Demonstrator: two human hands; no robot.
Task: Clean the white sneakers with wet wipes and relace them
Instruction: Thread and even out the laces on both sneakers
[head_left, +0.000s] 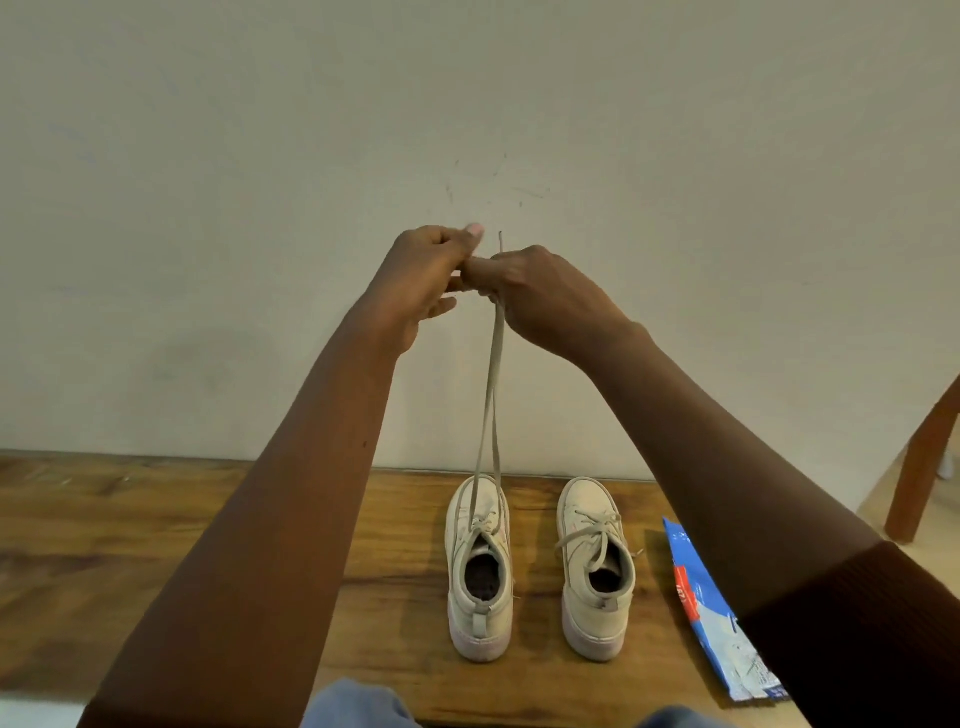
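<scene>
Two white high-top sneakers stand side by side on the wooden table, heels toward me. The left sneaker (480, 566) has its lace (492, 374) pulled straight up in two strands. Both hands meet high above it, in front of the wall. My left hand (428, 275) and my right hand (535, 296) pinch the two lace ends together, one tip sticking up above my right fingers. The right sneaker (595, 566) is laced, with a loose bow on its tongue. A blue and white wet wipes pack (711, 618) lies flat to the right of the sneakers, partly under my right forearm.
The wooden table (156, 545) runs along a plain pale wall (467, 104). A brown chair leg (922, 467) stands at the right edge. My knees in blue fabric (358, 704) show at the table's near edge.
</scene>
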